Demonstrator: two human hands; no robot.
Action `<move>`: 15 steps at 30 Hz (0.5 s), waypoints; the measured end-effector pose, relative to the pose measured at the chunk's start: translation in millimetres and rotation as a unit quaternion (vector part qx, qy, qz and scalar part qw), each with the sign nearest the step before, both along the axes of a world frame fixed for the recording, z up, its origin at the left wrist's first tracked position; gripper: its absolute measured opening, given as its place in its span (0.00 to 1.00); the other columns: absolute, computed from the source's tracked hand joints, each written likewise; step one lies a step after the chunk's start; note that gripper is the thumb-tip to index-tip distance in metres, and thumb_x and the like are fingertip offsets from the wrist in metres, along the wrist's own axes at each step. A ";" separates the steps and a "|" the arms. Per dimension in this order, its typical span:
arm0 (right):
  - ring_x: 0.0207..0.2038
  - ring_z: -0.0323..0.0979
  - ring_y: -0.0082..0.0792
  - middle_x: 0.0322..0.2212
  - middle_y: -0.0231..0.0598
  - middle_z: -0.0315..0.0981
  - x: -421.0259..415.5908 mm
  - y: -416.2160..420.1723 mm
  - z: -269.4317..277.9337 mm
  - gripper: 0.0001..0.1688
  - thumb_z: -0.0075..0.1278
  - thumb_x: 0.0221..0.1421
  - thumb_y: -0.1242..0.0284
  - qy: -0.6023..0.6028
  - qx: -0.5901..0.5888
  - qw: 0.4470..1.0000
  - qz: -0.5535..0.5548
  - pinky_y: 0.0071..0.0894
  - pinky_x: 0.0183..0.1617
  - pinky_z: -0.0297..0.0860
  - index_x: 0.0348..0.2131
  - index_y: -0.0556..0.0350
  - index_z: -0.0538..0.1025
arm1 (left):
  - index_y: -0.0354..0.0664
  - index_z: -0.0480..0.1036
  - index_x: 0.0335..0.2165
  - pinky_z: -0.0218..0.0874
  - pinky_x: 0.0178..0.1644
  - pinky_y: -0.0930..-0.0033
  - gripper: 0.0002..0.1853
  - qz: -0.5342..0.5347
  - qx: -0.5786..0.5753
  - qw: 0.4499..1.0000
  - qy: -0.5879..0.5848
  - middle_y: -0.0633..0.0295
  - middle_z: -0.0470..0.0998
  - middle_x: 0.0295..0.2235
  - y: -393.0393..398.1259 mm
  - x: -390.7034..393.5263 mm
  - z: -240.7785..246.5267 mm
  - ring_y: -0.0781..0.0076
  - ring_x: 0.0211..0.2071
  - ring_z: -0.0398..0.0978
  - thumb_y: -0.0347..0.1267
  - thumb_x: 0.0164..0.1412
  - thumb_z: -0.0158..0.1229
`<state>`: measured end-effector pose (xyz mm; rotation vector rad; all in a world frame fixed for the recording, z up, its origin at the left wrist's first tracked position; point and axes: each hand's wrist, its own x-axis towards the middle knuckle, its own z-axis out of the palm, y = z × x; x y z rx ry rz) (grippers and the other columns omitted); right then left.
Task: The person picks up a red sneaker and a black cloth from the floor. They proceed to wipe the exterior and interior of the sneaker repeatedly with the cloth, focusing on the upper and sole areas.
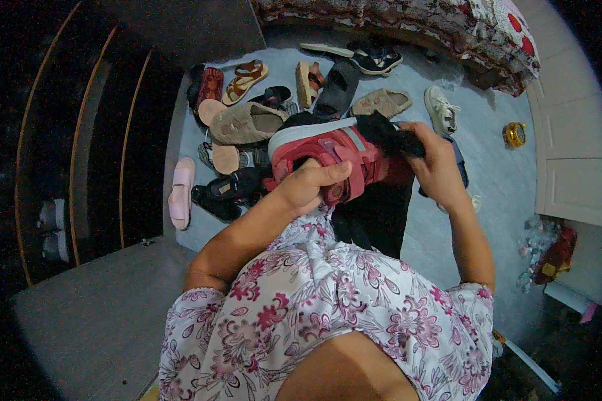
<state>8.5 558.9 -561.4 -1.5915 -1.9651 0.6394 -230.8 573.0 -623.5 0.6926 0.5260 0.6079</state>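
Observation:
My left hand (313, 185) grips a red sneaker (331, 145) with a white sole, its thumb over the strap and its fingers partly hidden at the opening. The shoe is held up on its side above the floor, in front of my body. My right hand (434, 163) pinches a black brush or cloth (389, 135), which lies against the toe end of the sneaker; which of the two it is I cannot tell. Beneath and around the sneaker lie a beige fuzzy slipper (248, 123) and black shoes (233, 185).
A pink slide (181, 193), brown sandals (246, 82), a dark grey slide (337, 89) and a white sneaker (441, 108) lie on the light floor. At left stands an open shoe cabinet (125, 150). A gold tin (514, 134) is near white cupboard doors (572, 185) at right.

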 end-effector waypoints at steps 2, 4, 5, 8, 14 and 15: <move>0.40 0.68 0.54 0.33 0.54 0.70 -2.8 16.1 -6.2 0.21 0.48 0.41 0.83 -0.003 0.013 0.999 0.043 0.40 0.43 0.65 0.41 0.59 0.67 | 0.39 0.68 0.45 0.62 0.43 0.69 0.20 -0.012 0.054 0.998 0.039 0.65 0.74 0.37 -1.4 3.0 -2.1 0.73 0.38 0.72 0.31 0.52 0.57; 0.39 0.68 0.58 0.31 0.56 0.70 -10.0 31.7 -12.7 0.20 0.49 0.41 0.80 0.007 0.022 0.996 0.091 0.45 0.40 0.65 0.39 0.59 0.67 | 0.39 0.69 0.43 0.62 0.41 0.71 0.18 -0.013 0.094 0.993 0.067 0.66 0.74 0.35 -5.6 5.4 -5.3 0.75 0.36 0.72 0.30 0.52 0.56; 0.37 0.68 0.59 0.30 0.56 0.70 -14.8 38.0 -14.9 0.19 0.49 0.41 0.79 0.018 0.025 0.993 0.117 0.46 0.40 0.65 0.38 0.59 0.67 | 0.39 0.69 0.43 0.62 0.40 0.71 0.17 -0.012 0.114 0.990 0.081 0.66 0.74 0.34 -7.5 6.2 -6.8 0.75 0.34 0.72 0.30 0.52 0.56; 0.35 0.68 0.60 0.28 0.56 0.71 -34.2 55.3 -20.4 0.18 0.50 0.42 0.77 -0.020 0.018 0.987 0.160 0.49 0.37 0.65 0.37 0.58 0.67 | 0.39 0.71 0.39 0.61 0.39 0.73 0.14 -0.012 0.158 0.980 0.123 0.67 0.74 0.31 -9.2 3.9 -6.9 0.77 0.32 0.71 0.30 0.51 0.56; 0.34 0.69 0.56 0.29 0.55 0.71 -103.8 73.7 -20.8 0.18 0.52 0.44 0.77 -0.024 -0.023 0.956 0.291 0.44 0.36 0.66 0.39 0.59 0.68 | 0.40 0.74 0.28 0.59 0.27 0.75 0.06 -0.092 0.193 0.957 0.196 0.68 0.73 0.22 -16.2 -3.8 -16.4 0.80 0.23 0.69 0.32 0.52 0.55; 0.35 0.70 0.56 0.29 0.55 0.71 -116.4 75.6 -22.9 0.19 0.52 0.43 0.77 -0.036 -0.038 0.949 0.310 0.44 0.36 0.66 0.39 0.59 0.68 | 0.40 0.74 0.26 0.56 0.23 0.76 0.08 -0.057 0.273 0.946 0.166 0.68 0.73 0.21 -21.2 -1.6 -29.5 0.81 0.20 0.67 0.34 0.53 0.55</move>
